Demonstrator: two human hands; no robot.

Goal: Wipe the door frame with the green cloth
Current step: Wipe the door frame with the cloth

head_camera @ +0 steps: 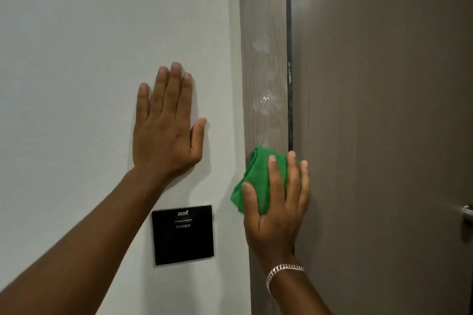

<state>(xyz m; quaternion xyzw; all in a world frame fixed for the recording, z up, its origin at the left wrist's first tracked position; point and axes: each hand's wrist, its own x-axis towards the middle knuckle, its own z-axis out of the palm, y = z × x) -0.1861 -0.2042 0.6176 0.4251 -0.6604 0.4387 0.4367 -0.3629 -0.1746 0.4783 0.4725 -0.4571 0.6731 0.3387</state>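
Against the upright door frame (pixel 265 33), flat right hand (pixel 276 212) presses green cloth (pixel 257 174); left hand (pixel 166 133) rests spread on wall (pixel 76 59).

left hand (pixel 166 123) flat, fingers straight; right hand (pixel 276 207) raised, fingers extended

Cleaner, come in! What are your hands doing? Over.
Left hand flat on wall. Right hand pressing green cloth on door frame. White smears above. Nothing blocking.

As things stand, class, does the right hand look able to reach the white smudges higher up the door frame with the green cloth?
Probably yes. The right hand presses the green cloth on the door frame just below the white smudges, with bare frame between them.
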